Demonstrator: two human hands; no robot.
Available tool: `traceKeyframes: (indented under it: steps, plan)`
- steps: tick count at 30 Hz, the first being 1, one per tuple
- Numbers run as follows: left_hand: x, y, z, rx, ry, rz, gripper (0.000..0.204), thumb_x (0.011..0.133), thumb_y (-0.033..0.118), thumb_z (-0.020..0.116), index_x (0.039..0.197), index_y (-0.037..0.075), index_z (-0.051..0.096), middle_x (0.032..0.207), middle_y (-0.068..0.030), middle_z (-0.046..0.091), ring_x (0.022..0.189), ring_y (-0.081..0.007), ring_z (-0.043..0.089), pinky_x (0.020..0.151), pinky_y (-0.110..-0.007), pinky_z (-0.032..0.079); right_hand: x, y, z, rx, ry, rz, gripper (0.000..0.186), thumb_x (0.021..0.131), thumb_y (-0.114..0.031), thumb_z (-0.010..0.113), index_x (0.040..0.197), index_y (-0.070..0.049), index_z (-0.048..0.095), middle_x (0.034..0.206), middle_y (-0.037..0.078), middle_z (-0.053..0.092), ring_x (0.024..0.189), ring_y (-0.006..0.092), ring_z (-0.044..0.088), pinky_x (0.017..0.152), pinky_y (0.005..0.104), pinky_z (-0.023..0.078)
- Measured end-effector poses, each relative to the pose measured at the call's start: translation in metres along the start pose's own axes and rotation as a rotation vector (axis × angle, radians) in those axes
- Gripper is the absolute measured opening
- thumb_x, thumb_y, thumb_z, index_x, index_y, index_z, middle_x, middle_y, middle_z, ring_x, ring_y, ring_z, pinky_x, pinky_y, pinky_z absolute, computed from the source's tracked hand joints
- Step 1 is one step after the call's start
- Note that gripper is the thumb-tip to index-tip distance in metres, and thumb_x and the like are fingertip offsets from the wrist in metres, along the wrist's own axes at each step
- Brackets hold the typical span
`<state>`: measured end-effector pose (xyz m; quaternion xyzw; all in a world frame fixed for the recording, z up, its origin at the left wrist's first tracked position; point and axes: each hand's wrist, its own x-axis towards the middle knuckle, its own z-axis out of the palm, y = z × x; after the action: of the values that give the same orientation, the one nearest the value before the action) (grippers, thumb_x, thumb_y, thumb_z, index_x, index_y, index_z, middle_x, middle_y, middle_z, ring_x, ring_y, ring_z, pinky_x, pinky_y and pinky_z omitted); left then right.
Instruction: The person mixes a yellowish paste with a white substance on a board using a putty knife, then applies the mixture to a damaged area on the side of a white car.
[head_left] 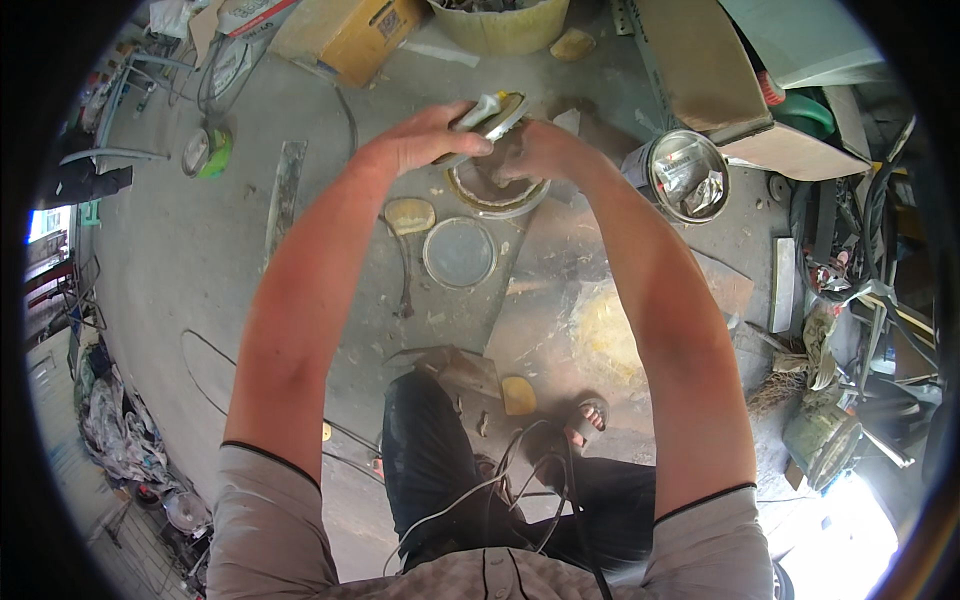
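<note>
Out ahead of me, my left hand (430,138) grips a shallow round tin (508,112), tilted, with whitish and yellow stuff at its upper edge. My right hand (545,152) is close beside it, fingers bent down over an open round container (490,212) with a pale, crusted rim. What those fingers hold, if anything, is too small to tell. Brownish material shows inside the container below both hands. Nearer to me, a round grey lid (460,252) lies flat on the floor beside a yellowish pad (410,215).
An open metal can (688,176) with crumpled foil stands at right, by a cardboard box (710,75). A large yellowish tub (502,28) and another carton (345,38) are at the far side. A stained sheet (560,270) covers floor near my feet; cables (500,480) hang before me.
</note>
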<state>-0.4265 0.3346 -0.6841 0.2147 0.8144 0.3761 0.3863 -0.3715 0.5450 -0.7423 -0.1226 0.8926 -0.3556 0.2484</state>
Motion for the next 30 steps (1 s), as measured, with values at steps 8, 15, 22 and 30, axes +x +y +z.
traceKeyframes:
  steps: [8,15,22,30]
  plan:
    - [0.001,0.006,-0.005,0.026,-0.050,-0.028,0.081,0.073,0.048,0.068,0.138,0.005,0.049,0.121,-0.0153,0.061,0.111,-0.0267,0.055,0.097,-0.037,0.041,-0.032,0.035,-0.018,0.413,0.072,0.054,0.030,0.077,-0.027,0.073,0.091,0.000,0.075,0.075,0.010,0.068,0.063,0.0154,0.062,0.064,0.0294,0.049]
    - [0.002,0.008,-0.002,-0.029,-0.052,-0.065,0.081,0.075,0.040,0.067,0.144,0.004,0.044,0.130,-0.0138,0.057,0.118,-0.0242,0.051,0.101,-0.034,0.038,-0.126,0.066,-0.039,0.715,0.244,0.003,0.028,0.082,-0.023,0.074,0.100,-0.001,0.074,0.072,0.001,0.063,0.060,0.0061,0.050,0.052,0.0240,0.040]
    - [0.012,-0.014,0.004,0.036,0.041,-0.004,0.073,0.078,0.047,0.064,0.134,0.001,0.054,0.121,-0.0120,0.062,0.114,-0.0223,0.055,0.098,-0.035,0.040,-0.338,0.090,-0.028,0.696,0.221,0.274,0.024,0.088,-0.013,0.068,0.108,-0.001,0.070,0.074,0.001,0.063,0.059,0.0060,0.052,0.053,0.0232,0.045]
    - [0.011,-0.009,0.017,0.161,0.078,-0.025,0.080,0.079,0.046,0.064,0.143,0.003,0.045,0.131,-0.0147,0.057,0.120,-0.0238,0.052,0.102,-0.034,0.037,-0.414,0.122,0.160,0.165,0.549,0.282,0.038,0.085,-0.009,0.068,0.122,-0.018,0.067,0.098,0.011,0.062,0.085,0.0287,0.065,0.075,0.0373,0.053]
